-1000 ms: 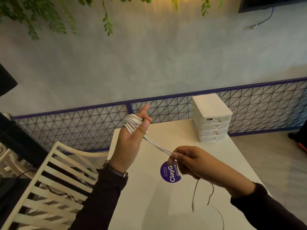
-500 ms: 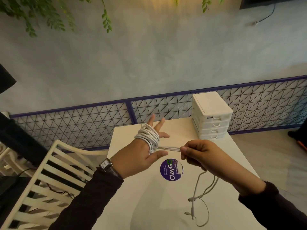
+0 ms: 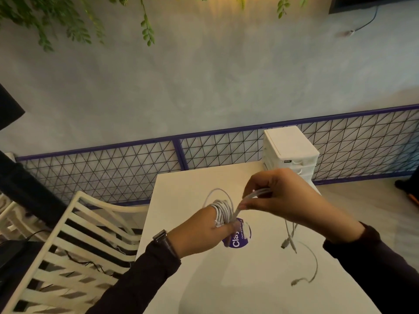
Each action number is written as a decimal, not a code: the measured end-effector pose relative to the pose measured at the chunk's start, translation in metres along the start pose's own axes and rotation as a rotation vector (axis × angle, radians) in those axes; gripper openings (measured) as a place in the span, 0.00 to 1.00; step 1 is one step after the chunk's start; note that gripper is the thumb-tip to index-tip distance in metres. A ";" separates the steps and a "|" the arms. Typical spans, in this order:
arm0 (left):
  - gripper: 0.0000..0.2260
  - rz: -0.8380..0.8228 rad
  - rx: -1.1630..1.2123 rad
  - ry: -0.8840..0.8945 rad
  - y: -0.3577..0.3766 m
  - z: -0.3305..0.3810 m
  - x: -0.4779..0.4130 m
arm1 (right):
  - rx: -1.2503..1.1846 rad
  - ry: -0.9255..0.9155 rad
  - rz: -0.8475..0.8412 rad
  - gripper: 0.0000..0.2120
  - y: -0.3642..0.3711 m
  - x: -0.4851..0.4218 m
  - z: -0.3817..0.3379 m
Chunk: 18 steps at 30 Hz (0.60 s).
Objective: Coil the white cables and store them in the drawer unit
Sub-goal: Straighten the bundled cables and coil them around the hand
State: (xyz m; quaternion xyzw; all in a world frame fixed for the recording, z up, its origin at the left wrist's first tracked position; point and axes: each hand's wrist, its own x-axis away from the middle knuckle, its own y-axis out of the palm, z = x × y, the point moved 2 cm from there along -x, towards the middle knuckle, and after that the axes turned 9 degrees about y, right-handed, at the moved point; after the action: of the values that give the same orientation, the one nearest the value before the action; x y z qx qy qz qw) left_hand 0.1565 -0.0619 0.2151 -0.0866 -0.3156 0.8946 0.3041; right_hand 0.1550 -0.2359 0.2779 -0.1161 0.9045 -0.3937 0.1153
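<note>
The left hand (image 3: 199, 230) reaches forward, back up, above the counter (image 3: 181, 196); the white cables (image 3: 223, 210) are wound round its fingers in upright loops, axis along the hand; whether those fingers are bent I cannot tell; a purple sticker (image 3: 238, 240) beneath reads "Cla"; the right hand (image 3: 281, 196) pinches the strands, which slant down-left; loose ends dangle to the counter; the drawer unit (image 3: 290, 150) stands at the far right corner.

You're in what looks like a café: a white table (image 3: 204, 279) with a round purple sticker (image 3: 238, 241), a slatted white chair (image 3: 74, 234), a purple-framed mesh railing (image 3: 113, 164), and hanging greenery (image 3: 56, 19) overhead.
</note>
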 end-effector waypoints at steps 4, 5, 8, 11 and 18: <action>0.15 -0.119 0.499 0.139 0.003 0.015 0.009 | -0.259 -0.154 -0.106 0.12 -0.010 -0.013 0.008; 0.14 -0.125 0.603 0.188 0.003 0.019 0.011 | -0.292 -0.189 -0.112 0.14 -0.009 -0.014 0.010; 0.13 -0.115 0.890 0.311 0.002 0.025 0.017 | -0.355 -0.221 -0.120 0.15 0.002 -0.015 0.014; 0.13 -0.090 1.106 0.374 0.000 0.029 0.022 | -0.379 -0.248 -0.094 0.16 0.015 -0.012 0.013; 0.14 -0.082 1.495 0.452 0.002 0.040 0.023 | -0.599 -0.173 -0.088 0.13 0.034 -0.006 0.007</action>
State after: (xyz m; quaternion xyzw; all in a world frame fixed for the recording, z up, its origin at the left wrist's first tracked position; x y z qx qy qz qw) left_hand 0.1232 -0.0704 0.2459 -0.0272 0.4373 0.8186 0.3714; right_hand 0.1590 -0.2160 0.2485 -0.2168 0.9613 -0.1030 0.1352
